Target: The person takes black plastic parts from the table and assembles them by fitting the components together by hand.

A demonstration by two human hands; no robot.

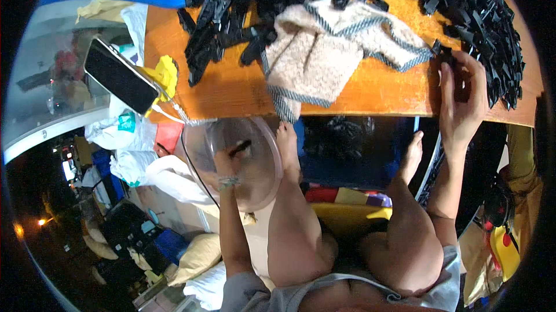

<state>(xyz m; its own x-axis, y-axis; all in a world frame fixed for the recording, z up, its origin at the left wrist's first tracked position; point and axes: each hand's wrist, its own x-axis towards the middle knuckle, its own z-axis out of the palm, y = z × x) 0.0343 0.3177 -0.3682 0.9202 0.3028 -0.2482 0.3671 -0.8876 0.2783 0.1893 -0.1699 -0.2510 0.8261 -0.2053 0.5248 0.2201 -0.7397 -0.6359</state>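
Note:
My right hand (466, 89) rests at the right of the orange-brown table, beside a heap of black plastic pieces (489, 39). Its thumb and fingers close on a small black plastic piece (443, 51) near the corner of a cream towel. Lower left, my left hand (227, 164) reaches into a clear plastic tub (269, 144) below the table edge. A dark plastic piece (239, 148) is at its fingertips; the fingers themselves are blurred. The cream towel (318, 57), with grey-striped edging, lies crumpled across the table between the two heaps.
Another heap of black pieces (214, 22) covers the far left of the table (202, 97). A phone (119, 77) on a cable stands off the left edge by a yellow object (165, 77). White bags (133, 161) lie left of the tub. My bare legs are under the table.

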